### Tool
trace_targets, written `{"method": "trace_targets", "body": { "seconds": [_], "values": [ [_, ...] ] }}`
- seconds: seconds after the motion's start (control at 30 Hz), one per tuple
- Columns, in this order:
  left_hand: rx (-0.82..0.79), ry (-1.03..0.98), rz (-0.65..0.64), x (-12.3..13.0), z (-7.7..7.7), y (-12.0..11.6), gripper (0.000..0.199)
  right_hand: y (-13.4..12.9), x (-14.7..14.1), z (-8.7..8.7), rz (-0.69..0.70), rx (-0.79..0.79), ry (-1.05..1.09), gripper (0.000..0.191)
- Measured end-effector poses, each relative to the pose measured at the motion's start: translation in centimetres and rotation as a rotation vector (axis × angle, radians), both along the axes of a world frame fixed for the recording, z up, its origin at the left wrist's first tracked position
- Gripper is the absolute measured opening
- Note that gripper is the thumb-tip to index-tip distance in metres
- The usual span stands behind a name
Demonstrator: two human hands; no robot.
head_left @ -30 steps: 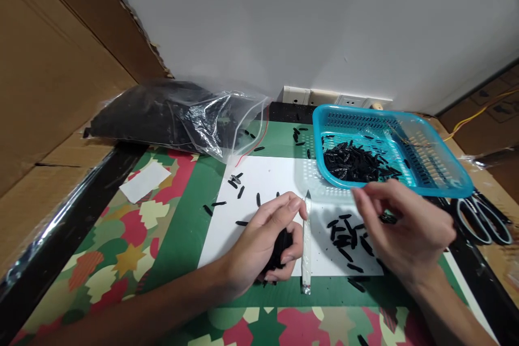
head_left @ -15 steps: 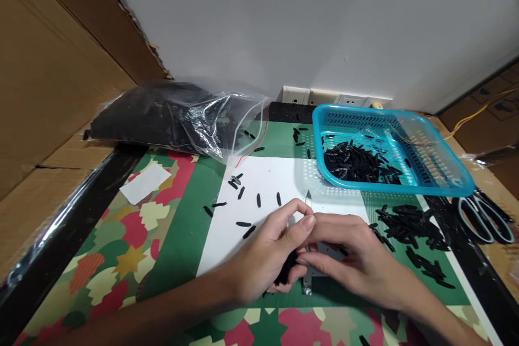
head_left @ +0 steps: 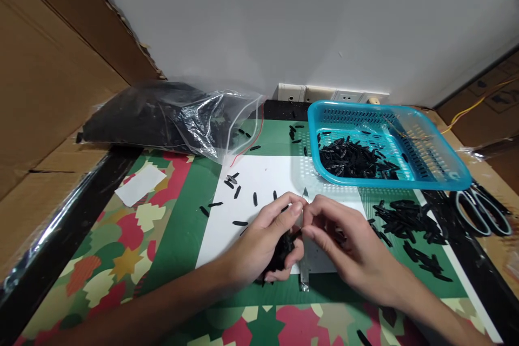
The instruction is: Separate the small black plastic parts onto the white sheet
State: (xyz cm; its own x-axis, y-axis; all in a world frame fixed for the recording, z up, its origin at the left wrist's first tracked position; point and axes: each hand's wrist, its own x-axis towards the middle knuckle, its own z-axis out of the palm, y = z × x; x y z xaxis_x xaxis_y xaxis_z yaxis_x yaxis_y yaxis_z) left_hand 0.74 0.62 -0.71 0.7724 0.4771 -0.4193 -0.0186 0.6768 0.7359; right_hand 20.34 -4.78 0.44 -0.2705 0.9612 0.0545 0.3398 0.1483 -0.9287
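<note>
Black pieces (head_left: pixel 283 254) clutched in left hand (head_left: pixel 270 235), front-left of basket (head_left: pixel 405 184), right hand (head_left: pixel 344 235) fingers pinched beside them, can't tell on what; light left grip probably best against spills.

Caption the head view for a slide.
Left hand cups black pieces beside right hand over white paper; a blue basket holds more.

Bare hands (head_left: pixel 259 238); slender fingers (head_left: pixel 330 209); left thumbnail (head_left: pixel 297 206) short; slim forearms (head_left: pixel 174 294), also bare.
</note>
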Motion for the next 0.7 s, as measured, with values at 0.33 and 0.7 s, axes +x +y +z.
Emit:
{"method": "trace_targets", "body": {
  "seconds": [0.33, 0.7],
  "values": [
    [-0.074, -0.033, 0.043, -0.1, 0.3, 0.1, 0.037, 0.4, 0.4, -0.7, -0.176, -0.286, 0.376, 0.03],
    [-0.037, -0.079, 0.115, 0.0, 0.2, -0.1, 0.037, 0.4, 0.2, -0.9, -0.211, -0.178, 0.288, 0.022]
  ]
}}
